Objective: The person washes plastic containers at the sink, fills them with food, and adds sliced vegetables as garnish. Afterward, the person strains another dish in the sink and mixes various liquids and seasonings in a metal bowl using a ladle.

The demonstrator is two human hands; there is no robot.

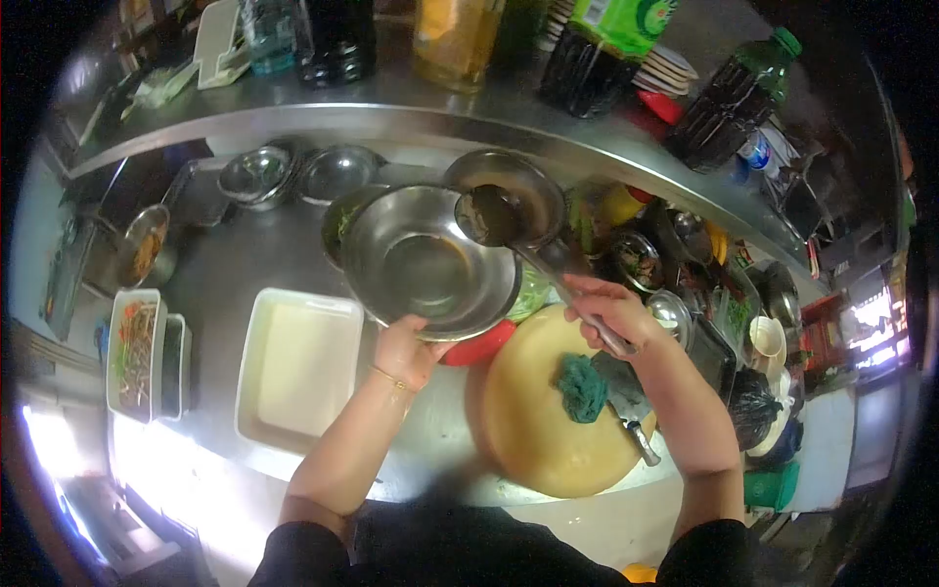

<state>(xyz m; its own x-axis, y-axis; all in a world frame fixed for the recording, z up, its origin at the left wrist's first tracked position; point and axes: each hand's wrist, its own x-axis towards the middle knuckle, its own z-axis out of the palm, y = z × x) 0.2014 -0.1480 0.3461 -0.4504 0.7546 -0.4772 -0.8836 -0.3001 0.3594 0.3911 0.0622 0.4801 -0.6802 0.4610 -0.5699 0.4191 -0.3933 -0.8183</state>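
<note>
My left hand point(409, 354) grips the near rim of a wide stainless steel bowl point(425, 274), tilted a little; a small amount of liquid seems to lie in its bottom. With my right hand point(610, 311) I hold the handle of a metal ladle point(489, 217). The ladle's head is over the bowl's far right rim, in front of another steel bowl point(523, 176). Below my right hand is a round yellowish cutting board point(528, 421). On it lie a green scrubbing mesh point(583, 388) and a cleaver point(638, 437). Something red point(479, 347) shows beneath the bowl's near edge.
A white rectangular tub point(251, 377) stands left of my left arm, and a smaller tub of shredded food point(137, 357) farther left. Steel bowls point(256, 176) line the back. Dark bottles point(734, 103) stand on the raised shelf point(411, 117). Several ingredient containers crowd the right.
</note>
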